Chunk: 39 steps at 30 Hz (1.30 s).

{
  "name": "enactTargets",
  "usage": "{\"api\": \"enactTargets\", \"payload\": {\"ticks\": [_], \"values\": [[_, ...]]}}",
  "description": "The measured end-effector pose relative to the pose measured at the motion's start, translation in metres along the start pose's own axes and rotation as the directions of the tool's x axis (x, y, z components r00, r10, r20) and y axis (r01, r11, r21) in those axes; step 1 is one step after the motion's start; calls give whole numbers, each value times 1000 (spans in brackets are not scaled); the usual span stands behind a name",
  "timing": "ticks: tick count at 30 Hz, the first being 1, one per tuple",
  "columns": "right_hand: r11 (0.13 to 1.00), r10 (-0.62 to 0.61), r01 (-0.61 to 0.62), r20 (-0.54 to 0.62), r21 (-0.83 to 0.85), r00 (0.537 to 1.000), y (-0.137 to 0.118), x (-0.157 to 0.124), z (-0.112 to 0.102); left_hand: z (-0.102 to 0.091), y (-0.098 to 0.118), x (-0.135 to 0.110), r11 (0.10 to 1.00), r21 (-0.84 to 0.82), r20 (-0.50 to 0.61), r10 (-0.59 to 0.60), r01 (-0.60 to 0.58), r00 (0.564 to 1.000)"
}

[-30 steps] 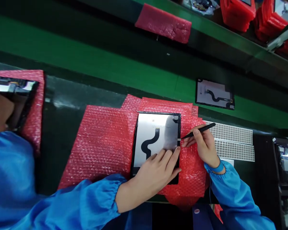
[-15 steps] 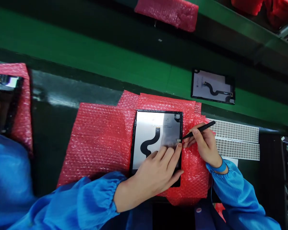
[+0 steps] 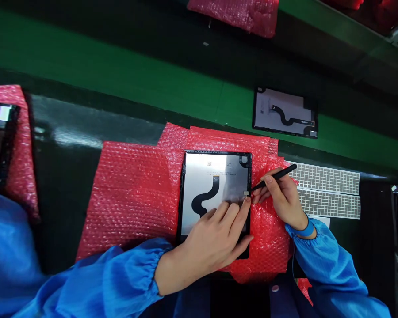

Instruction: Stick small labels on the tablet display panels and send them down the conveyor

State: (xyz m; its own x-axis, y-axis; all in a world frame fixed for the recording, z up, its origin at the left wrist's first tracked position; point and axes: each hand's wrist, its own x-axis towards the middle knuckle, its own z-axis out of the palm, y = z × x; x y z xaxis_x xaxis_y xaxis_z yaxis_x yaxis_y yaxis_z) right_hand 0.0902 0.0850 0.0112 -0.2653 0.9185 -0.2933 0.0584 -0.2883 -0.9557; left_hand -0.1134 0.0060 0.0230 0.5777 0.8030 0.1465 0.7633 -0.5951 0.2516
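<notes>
A tablet-like panel [image 3: 205,176] with a silver back and a black curved ribbon cable lies on red bubble wrap [image 3: 135,194]. My left hand [image 3: 215,240] rests flat on its lower right part, fingers stretched out and pressing down. My right hand [image 3: 281,198] grips black tweezers [image 3: 273,177] like a pen. The tweezers' tip touches a small grey tab at the panel's right edge, just above my left index fingertip.
A second panel [image 3: 285,117] lies on the green conveyor belt [image 3: 119,75]. Two white gridded label sheets [image 3: 328,192] sit to the right. Another red-wrapped panel [image 3: 6,141] is at far left, a folded bubble wrap piece [image 3: 235,13] at the top.
The view has drifted slightly, so the panel on the belt appears further left. My hands stay put, the tweezers' tip holding at the small tab.
</notes>
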Motion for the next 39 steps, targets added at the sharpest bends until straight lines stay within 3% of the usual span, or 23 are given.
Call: {"api": "enactTargets", "payload": {"ticks": [11,16,19,23,26,29,31,34,36,39], "values": [[1000,9,-9,9,16,1000,4,0,0,-2,-3,4,1000,-18,-4,-23,23,1000],[996,12,-6,-71,90,997,-1,1,-3,-2,-2,6,996,-63,6,-57,58,998],[993,-61,78,-187,84,980,-12,-9,-21,0,-4,5,994,-86,6,-64,64,998],[987,-158,161,-320,-18,934,-16,-41,-64,-1,-8,4,989,-115,18,-96,98,995],[986,-164,145,-379,-76,911,-1,-70,-95,-6,-11,5,985,-126,47,-110,115,993],[992,-115,89,-383,-86,916,24,-95,-111,-11,-9,10,988,-92,32,-120,123,992],[994,-84,54,-353,-96,932,39,-107,-113,-10,-3,15,993,-41,-30,-111,110,993],[989,-76,34,-300,-143,951,56,-115,-111,-4,14,23,1000,-16,-122,16,-18,992],[984,-90,41,-287,-171,954,62,-117,-110,1,26,26,995,-23,-130,92,-96,987],[973,-118,58,-264,-225,957,65,-116,-110,1,36,25,993,-52,-136,94,-101,986]]}}
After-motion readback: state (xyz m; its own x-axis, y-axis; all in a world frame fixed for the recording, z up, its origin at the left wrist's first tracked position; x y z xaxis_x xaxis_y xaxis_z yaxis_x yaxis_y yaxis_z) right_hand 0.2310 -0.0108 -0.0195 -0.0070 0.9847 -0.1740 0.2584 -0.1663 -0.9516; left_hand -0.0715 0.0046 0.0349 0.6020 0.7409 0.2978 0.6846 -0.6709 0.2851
